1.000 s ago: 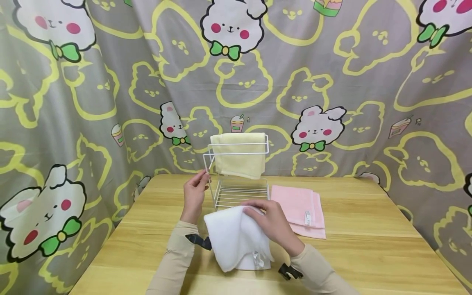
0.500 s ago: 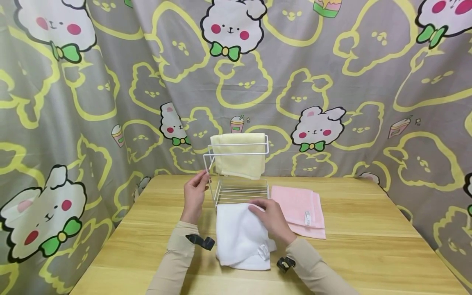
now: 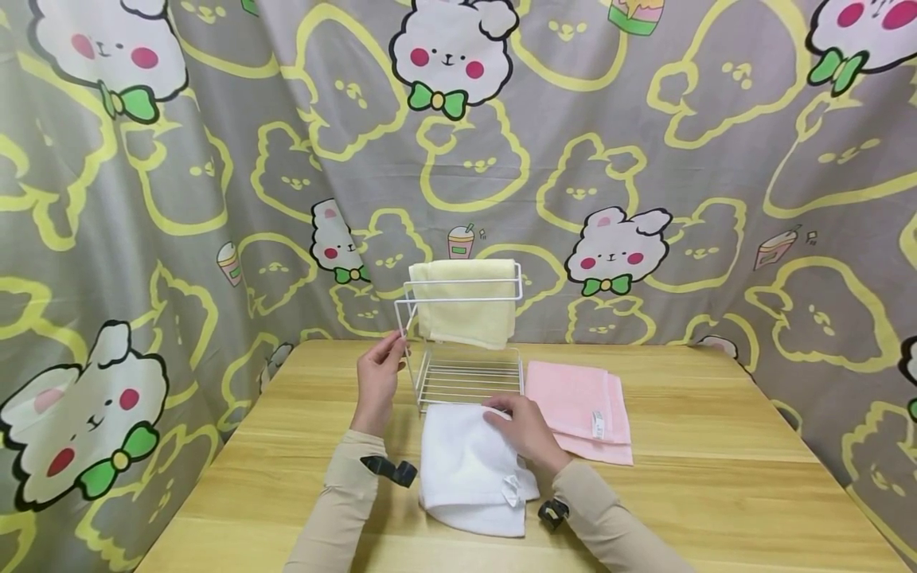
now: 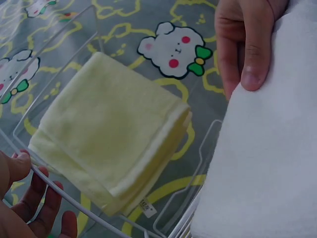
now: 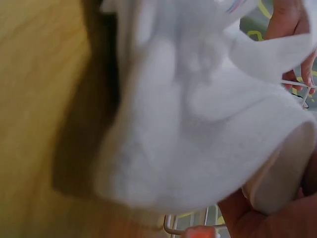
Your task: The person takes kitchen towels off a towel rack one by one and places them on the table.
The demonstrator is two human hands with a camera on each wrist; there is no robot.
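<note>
In the head view my left hand (image 3: 378, 383) pinches the left upright of a white wire rack (image 3: 458, 300), thumb and fingers about the wire. Over the rack's rear top bar hangs a folded yellow towel (image 3: 466, 325). My right hand (image 3: 532, 434) grips a white towel (image 3: 469, 465) near its upper right corner, thumb on the near face. The towel hangs in front of the rack's slatted base, a tag showing at its lower right. In the left wrist view the right thumb (image 4: 251, 74) lies on the towel's edge; the fingers behind it are partly hidden.
A folded pink towel (image 3: 569, 398) with a white tag lies on the wooden table (image 3: 716, 446), right of the rack. A patterned grey curtain (image 3: 473, 183) hangs behind the table and along its sides.
My right hand has shifted slightly, and the white towel has swung right and straightened, then dropped a little. My left hand stays on the rack, which has not moved.
</note>
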